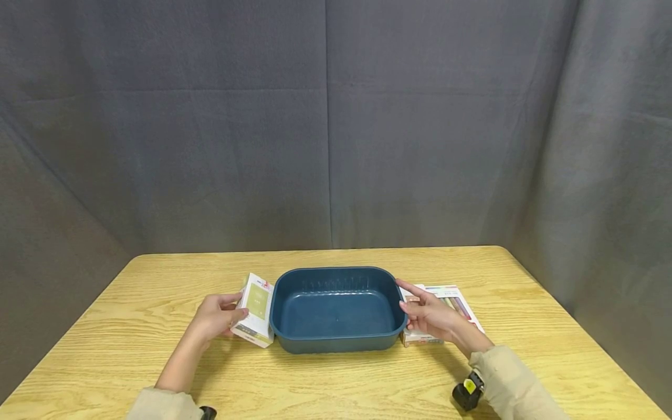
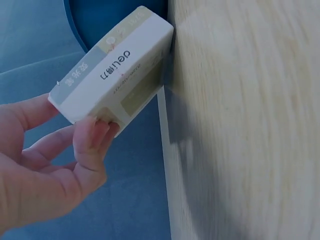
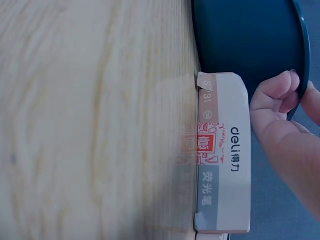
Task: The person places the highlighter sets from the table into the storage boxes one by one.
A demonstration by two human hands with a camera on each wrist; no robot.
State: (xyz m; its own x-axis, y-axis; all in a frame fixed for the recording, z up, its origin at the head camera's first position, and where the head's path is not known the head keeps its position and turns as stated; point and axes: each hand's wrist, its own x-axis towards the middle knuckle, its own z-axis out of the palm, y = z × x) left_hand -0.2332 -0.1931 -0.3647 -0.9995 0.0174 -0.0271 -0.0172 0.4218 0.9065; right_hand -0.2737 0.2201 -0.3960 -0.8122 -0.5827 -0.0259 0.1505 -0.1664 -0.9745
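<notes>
My left hand (image 1: 216, 318) pinches a white and yellow-green highlighter box (image 1: 256, 308) by its near side. In the left wrist view, this highlighter box (image 2: 112, 75) is tilted above the table, its far end close to a dark blue plastic basin (image 2: 90, 17). At the table's middle the basin (image 1: 336, 315) stands upright with nothing inside. My right hand (image 1: 433, 315) holds the basin's right rim, its curled fingers (image 3: 277, 95) against the outer wall. Below that hand a second highlighter box (image 3: 232, 150), white with orange and grey, lies against the basin's side, partly hidden in the head view.
Behind the right hand lies another white box (image 1: 462, 306) with coloured sticks showing through its front. The wooden table (image 1: 336, 385) runs back to grey curtains (image 1: 336, 146) on the far side and both flanks.
</notes>
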